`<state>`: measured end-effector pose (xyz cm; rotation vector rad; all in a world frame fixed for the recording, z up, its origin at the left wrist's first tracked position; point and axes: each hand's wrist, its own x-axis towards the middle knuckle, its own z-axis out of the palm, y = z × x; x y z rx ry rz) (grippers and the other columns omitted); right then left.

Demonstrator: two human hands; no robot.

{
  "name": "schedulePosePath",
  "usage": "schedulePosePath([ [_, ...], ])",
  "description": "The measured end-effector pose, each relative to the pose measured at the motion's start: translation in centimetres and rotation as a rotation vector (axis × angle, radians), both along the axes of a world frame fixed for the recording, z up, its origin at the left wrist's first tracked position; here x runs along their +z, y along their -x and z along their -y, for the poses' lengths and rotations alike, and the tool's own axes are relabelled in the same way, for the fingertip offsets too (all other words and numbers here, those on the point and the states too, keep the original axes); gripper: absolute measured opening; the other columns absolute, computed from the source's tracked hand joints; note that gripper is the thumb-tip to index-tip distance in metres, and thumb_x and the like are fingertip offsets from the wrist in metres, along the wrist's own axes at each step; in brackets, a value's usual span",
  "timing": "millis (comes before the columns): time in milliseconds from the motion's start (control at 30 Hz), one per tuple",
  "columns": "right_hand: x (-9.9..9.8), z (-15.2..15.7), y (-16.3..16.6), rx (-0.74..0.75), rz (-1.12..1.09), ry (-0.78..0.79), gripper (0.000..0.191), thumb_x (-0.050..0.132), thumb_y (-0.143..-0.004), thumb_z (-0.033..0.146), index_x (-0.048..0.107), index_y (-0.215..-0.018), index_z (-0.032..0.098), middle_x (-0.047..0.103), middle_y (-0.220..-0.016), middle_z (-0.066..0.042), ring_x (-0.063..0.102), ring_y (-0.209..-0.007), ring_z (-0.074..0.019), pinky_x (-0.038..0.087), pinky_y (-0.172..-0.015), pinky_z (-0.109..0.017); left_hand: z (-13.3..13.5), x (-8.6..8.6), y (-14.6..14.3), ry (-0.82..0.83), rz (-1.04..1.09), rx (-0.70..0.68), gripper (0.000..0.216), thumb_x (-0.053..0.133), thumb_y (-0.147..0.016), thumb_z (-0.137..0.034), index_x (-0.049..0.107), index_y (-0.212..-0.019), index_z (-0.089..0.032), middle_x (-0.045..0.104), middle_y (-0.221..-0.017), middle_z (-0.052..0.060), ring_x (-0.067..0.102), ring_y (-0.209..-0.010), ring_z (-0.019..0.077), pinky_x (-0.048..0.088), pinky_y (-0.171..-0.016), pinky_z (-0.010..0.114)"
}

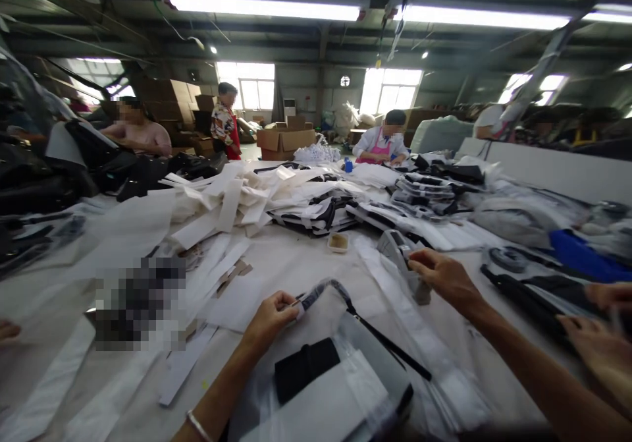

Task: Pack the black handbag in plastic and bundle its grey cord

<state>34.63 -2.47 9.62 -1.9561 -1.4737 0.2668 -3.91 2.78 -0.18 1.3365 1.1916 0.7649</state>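
Observation:
My left hand [270,320] is closed, pinching the end of a bag handle [323,288] wrapped in clear plastic. The handle curves over to a grey bag [363,336] with a thin black strap [392,346], lying in front of me. On the bag are a black folded piece [306,368] and a white sheet [320,402], partly under clear plastic. My right hand [442,277] reaches to a grey tape dispenser [395,248], thumb and fingers pinched together at its side. Whatever is between those fingertips is too small to make out.
A small tray [338,242] sits mid-table, before piled white strips [237,198] and stacked dark bags [320,215]. At right, another person's hands [592,343] work near a black bag [533,297] and blue material [587,256]. A person in a pink apron [378,149] sits across.

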Motion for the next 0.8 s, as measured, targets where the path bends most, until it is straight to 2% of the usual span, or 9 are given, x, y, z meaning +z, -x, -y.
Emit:
schedulePosePath([
  [100,-0.8,1.9,-5.1,-0.164,0.028,0.116,0.030,0.060,-0.073,0.043,0.074,-0.088,0.021,0.077,-0.096,-0.009,0.069,-0.094,-0.0298,0.048,-0.084,-0.037,0.0,0.2,0.0,-0.060,-0.141,-0.049,0.037,0.064,-0.065,-0.052,0.060,-0.078,-0.018,0.063,-0.071,0.001,0.054,-0.068,0.0188,0.037,-0.064,0.029],
  [200,-2.5,2.5,-7.3,-0.153,-0.220,0.237,0.037,0.063,-0.070,0.049,0.076,-0.086,0.019,0.077,-0.099,-0.011,0.067,-0.101,-0.0322,0.048,-0.086,-0.038,0.4,1.2,0.1,-0.180,-0.324,-0.071,0.038,0.058,-0.067,-0.057,0.059,-0.069,-0.019,0.061,-0.072,0.002,0.054,-0.075,0.0219,0.036,-0.068,0.030],
  [267,-3.4,2.2,-7.6,-0.116,-0.407,0.255,0.045,0.065,-0.067,0.055,0.076,-0.089,0.017,0.076,-0.103,-0.012,0.065,-0.105,-0.0321,0.048,-0.085,-0.038,0.7,1.7,0.2,-0.210,-0.379,-0.065,0.038,0.056,-0.067,-0.057,0.059,-0.068,-0.019,0.060,-0.076,0.003,0.054,-0.079,0.0231,0.036,-0.071,0.031],
  [333,-3.9,1.6,-7.5,-0.106,-0.494,0.236,0.051,0.067,-0.063,0.058,0.076,-0.090,0.016,0.075,-0.106,-0.014,0.064,-0.106,-0.0317,0.048,-0.084,-0.038,0.9,1.9,0.4,-0.174,-0.363,-0.074,0.039,0.057,-0.067,-0.058,0.059,-0.071,-0.019,0.059,-0.076,0.002,0.053,-0.078,0.0218,0.035,-0.069,0.030],
  [400,-4.1,0.8,-7.3,-0.109,-0.507,0.228,0.051,0.068,-0.061,0.057,0.076,-0.088,0.016,0.076,-0.102,-0.013,0.064,-0.104,-0.0315,0.047,-0.084,-0.038,1.1,1.8,0.6,-0.107,-0.324,-0.101,0.042,0.059,-0.066,-0.060,0.058,-0.072,-0.019,0.055,-0.069,-0.001,0.050,-0.070,0.0191,0.034,-0.064,0.028],
  [500,-4.4,-0.3,-7.0,-0.107,-0.519,0.207,0.040,0.069,-0.059,0.051,0.076,-0.080,0.018,0.076,-0.091,-0.010,0.063,-0.101,-0.0312,0.045,-0.083,-0.039,1.4,1.6,0.6,-0.040,-0.291,-0.139,0.046,0.062,-0.064,-0.063,0.058,-0.075,-0.018,0.051,-0.063,-0.003,0.046,-0.063,0.0167,0.032,-0.059,0.028],
  [633,-4.9,-1.4,-6.5,-0.129,-0.534,0.149,0.025,0.070,-0.056,0.041,0.072,-0.064,0.017,0.075,-0.076,-0.009,0.065,-0.092,-0.0309,0.047,-0.081,-0.038,2.0,2.0,0.2,-0.127,-0.390,-0.145,0.044,0.062,-0.063,-0.060,0.063,-0.074,-0.017,0.058,-0.069,0.000,0.053,-0.072,0.0208,0.036,-0.066,0.029],
  [700,-5.1,-1.5,-6.3,-0.152,-0.535,0.102,0.023,0.070,-0.056,0.039,0.071,-0.064,0.018,0.075,-0.078,-0.010,0.066,-0.092,-0.0306,0.048,-0.082,-0.037,2.3,2.2,0.1,-0.169,-0.436,-0.142,0.043,0.061,-0.063,-0.059,0.065,-0.075,-0.017,0.062,-0.073,0.002,0.056,-0.078,0.0237,0.037,-0.070,0.031],
  [800,-5.1,-0.5,-6.2,-0.182,-0.515,0.031,0.027,0.068,-0.060,0.042,0.074,-0.072,0.018,0.077,-0.092,-0.011,0.067,-0.100,-0.0301,0.049,-0.085,-0.035,2.5,2.5,0.0,-0.181,-0.444,-0.136,0.044,0.059,-0.064,-0.059,0.068,-0.076,-0.018,0.065,-0.078,0.003,0.058,-0.082,0.0257,0.038,-0.072,0.031],
])
